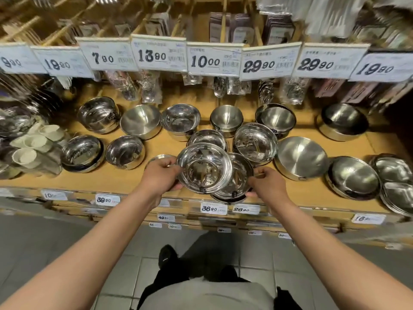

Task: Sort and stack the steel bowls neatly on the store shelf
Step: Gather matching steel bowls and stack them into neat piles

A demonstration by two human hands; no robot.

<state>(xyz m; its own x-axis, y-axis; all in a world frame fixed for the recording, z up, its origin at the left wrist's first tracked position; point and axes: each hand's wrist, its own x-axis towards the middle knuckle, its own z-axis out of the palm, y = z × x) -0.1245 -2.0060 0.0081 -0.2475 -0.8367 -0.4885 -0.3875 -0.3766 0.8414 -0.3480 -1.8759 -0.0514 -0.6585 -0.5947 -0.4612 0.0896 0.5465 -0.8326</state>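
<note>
my left hand (163, 173) grips shiny bowl (204, 167) by its left rim, raised over shelf (125, 175) front edge | my right hand (266, 184) fingers curled on rim of lower bowl (238, 182), partly under the raised one | other bowls spread toward back edge

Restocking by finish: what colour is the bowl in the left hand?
Shiny mirror-silver steel bowl, in the head view.
</note>
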